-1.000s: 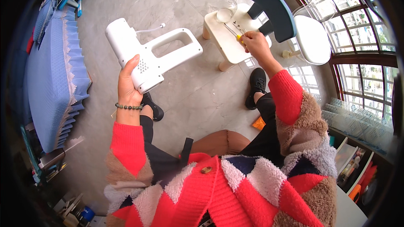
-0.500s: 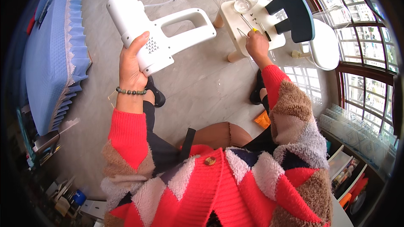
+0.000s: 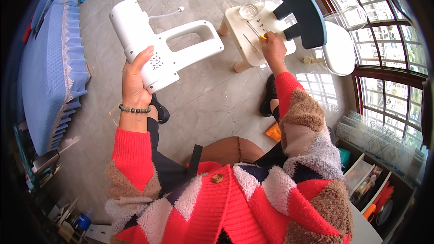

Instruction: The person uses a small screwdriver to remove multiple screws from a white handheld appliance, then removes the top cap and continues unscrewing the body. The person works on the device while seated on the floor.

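My left hand (image 3: pixel 135 72) grips a white device (image 3: pixel 156 52), upper left; probably stiff, slick, best by its loop handle (image 3: pixel 213 37). Right hand (image 3: pixel 274 49) pinches a yellow-handled screwdriver (image 3: pixel 262 37).

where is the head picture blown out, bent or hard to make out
Head view: the windows are blown out in places, with bright glare on the floor beside them; head view: window frames bow toward the dark rim; head view: the white device in the left hand looks sharp, the lower-left clutter dim.
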